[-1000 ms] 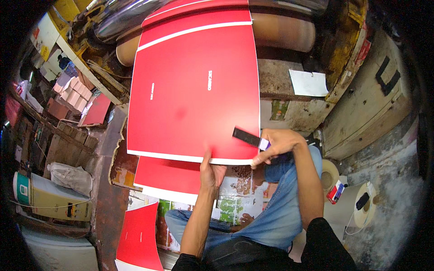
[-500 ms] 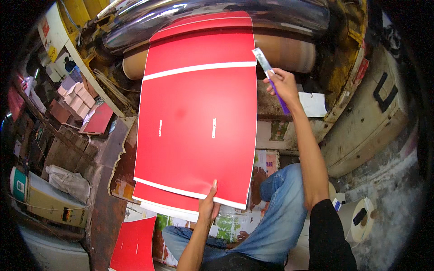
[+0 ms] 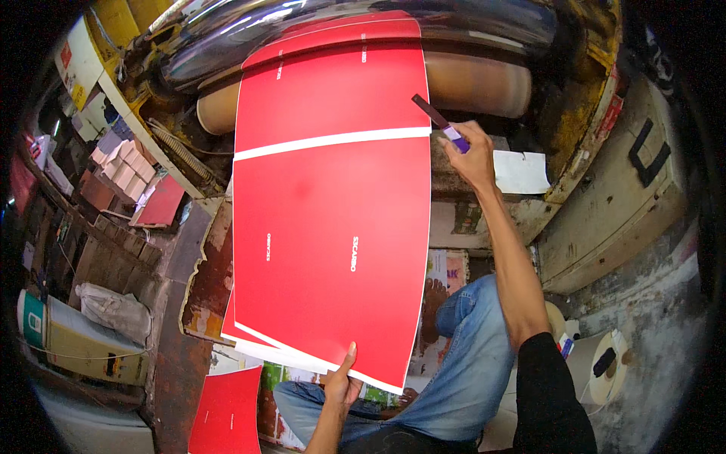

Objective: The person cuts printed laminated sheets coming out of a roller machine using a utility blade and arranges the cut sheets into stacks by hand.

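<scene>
A long red printed sheet [image 3: 325, 204] with white edges comes down from between the rollers toward me. A white band crosses it, with another red panel above. At its lower edge my left hand [image 3: 342, 387] grips the white margin, thumb on top and fingers underneath. Beside the sheet's right edge, my right hand [image 3: 473, 157] is closed round a cutter knife [image 3: 432, 113] with a purple handle. The dark blade points up and left, its tip over the red panel just above the white band; whether it touches cannot be told. Under the lower left corner, another sheet's edge shows.
A shiny metal roller [image 3: 484, 29] spans the top, with a brown roller [image 3: 484, 85] below it. Another red sheet [image 3: 227, 412] lies at lower left. White paper [image 3: 522, 172] sits right of my hand; a grey machine housing [image 3: 605, 197] stands further right. My legs are folded below.
The red sheet has come further down toward me, and my left hand has moved down with its edge. My right hand has tilted the cutter knife, its blade now lying more across the sheet.
</scene>
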`<action>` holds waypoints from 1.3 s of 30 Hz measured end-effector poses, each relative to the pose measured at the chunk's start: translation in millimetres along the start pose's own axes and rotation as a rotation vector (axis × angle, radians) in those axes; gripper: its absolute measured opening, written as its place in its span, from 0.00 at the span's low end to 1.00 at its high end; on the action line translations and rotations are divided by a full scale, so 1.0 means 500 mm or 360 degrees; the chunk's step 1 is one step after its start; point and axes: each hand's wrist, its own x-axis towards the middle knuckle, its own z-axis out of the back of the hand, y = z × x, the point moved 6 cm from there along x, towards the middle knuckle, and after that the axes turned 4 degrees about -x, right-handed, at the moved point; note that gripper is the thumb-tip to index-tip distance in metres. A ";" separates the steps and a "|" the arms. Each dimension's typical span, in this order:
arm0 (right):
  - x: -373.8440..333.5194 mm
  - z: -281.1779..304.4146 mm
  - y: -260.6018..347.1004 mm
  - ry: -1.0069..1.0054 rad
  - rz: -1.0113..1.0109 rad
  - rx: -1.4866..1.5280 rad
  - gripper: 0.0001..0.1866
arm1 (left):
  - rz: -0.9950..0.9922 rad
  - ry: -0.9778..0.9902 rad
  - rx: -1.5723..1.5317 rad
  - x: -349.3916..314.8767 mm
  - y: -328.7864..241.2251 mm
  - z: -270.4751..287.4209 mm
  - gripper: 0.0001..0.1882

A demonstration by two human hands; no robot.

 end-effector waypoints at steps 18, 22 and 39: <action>-0.036 -0.061 0.062 0.0525 0.0504 -0.0098 0.26 | -0.0297 -0.0275 0.0584 -0.113 -0.063 0.267 0.21; -0.063 -0.070 0.069 0.0806 0.0437 -0.0191 0.20 | -0.0224 -0.0401 0.0494 -0.085 -0.068 0.324 0.22; -0.171 0.013 0.084 0.0847 0.0304 0.0002 0.21 | 0.0239 -0.0946 0.1959 0.195 -0.088 0.390 0.36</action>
